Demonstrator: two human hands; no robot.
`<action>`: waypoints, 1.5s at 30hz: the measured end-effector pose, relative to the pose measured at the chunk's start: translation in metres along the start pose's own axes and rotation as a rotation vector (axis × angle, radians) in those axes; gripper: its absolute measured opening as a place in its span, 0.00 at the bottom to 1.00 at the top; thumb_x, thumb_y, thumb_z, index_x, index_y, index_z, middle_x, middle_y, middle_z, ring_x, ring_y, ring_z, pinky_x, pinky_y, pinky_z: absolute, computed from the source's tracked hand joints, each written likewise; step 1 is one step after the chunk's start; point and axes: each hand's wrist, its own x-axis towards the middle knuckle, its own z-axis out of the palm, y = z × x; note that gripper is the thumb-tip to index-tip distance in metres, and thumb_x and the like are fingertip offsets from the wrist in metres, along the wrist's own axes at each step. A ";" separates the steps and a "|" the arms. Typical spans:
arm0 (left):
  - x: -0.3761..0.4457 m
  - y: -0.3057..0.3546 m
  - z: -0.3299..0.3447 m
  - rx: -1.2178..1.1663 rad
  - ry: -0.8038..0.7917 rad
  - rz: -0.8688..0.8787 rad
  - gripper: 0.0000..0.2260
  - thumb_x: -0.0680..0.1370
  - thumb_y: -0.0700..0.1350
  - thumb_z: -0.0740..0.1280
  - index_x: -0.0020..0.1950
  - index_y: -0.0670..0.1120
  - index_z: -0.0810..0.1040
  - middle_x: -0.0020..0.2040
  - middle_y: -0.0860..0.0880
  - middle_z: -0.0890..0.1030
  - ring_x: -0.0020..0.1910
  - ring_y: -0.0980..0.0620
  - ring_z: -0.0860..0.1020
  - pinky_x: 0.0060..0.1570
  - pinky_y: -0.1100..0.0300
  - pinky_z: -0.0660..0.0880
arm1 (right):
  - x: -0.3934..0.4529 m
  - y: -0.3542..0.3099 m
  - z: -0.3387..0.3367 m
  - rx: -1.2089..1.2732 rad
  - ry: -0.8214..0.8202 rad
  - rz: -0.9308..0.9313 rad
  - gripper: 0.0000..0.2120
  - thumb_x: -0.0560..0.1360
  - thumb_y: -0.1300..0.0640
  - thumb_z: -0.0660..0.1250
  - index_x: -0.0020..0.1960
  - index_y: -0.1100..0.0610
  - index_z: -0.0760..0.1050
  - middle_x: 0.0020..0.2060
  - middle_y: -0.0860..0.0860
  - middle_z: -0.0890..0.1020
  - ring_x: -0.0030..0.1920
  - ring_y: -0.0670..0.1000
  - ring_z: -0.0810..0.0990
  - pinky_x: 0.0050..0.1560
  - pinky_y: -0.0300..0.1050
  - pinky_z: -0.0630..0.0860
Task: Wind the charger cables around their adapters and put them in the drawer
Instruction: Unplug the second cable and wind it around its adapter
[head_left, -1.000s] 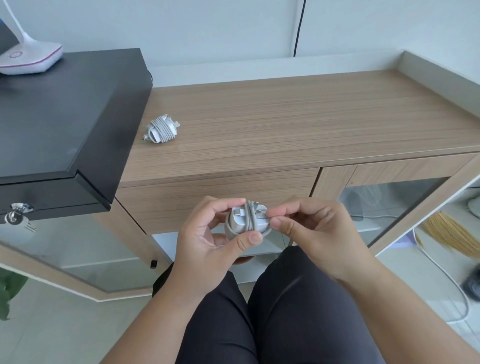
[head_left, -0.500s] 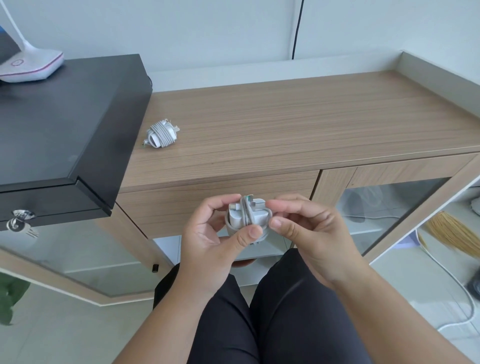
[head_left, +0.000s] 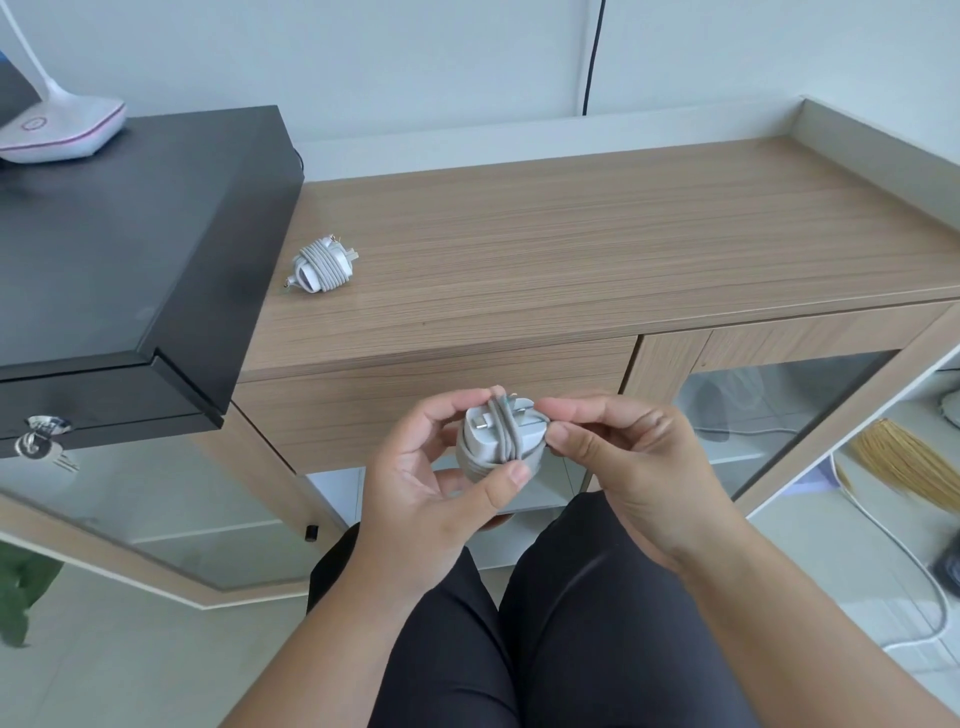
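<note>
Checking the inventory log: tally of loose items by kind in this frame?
Wound chargers: 2, one held in both hands, one on the wooden cabinet top
Desk lamps: 1, white base on the black box
Key bunches: 1 in the black box's lock
Total: 4

Wooden cabinet top (head_left: 597, 249): wound charger (head_left: 322, 266) (near left edge).

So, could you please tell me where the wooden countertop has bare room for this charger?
Bare wood runs from the wound white charger rightward to the raised grey edge. It is tight only beside the black cabinet.
</note>
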 end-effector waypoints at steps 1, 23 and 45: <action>0.000 -0.001 0.001 -0.004 0.004 -0.004 0.19 0.65 0.44 0.77 0.54 0.57 0.81 0.58 0.51 0.83 0.59 0.50 0.80 0.48 0.59 0.79 | -0.001 0.001 0.001 -0.019 -0.001 -0.010 0.09 0.65 0.61 0.72 0.43 0.54 0.86 0.43 0.52 0.87 0.47 0.48 0.84 0.50 0.36 0.76; 0.000 -0.006 -0.014 -0.073 0.046 0.080 0.20 0.64 0.39 0.77 0.53 0.54 0.79 0.63 0.47 0.80 0.62 0.47 0.78 0.51 0.55 0.78 | 0.006 0.014 0.009 0.060 -0.176 0.205 0.23 0.71 0.48 0.72 0.63 0.56 0.77 0.61 0.59 0.80 0.63 0.66 0.75 0.66 0.64 0.70; 0.002 -0.009 -0.020 0.083 0.064 0.142 0.21 0.64 0.42 0.78 0.53 0.58 0.79 0.59 0.47 0.82 0.60 0.43 0.79 0.53 0.46 0.79 | 0.005 0.001 0.019 -0.136 -0.045 0.048 0.12 0.75 0.55 0.67 0.57 0.53 0.82 0.50 0.52 0.86 0.55 0.53 0.83 0.54 0.52 0.80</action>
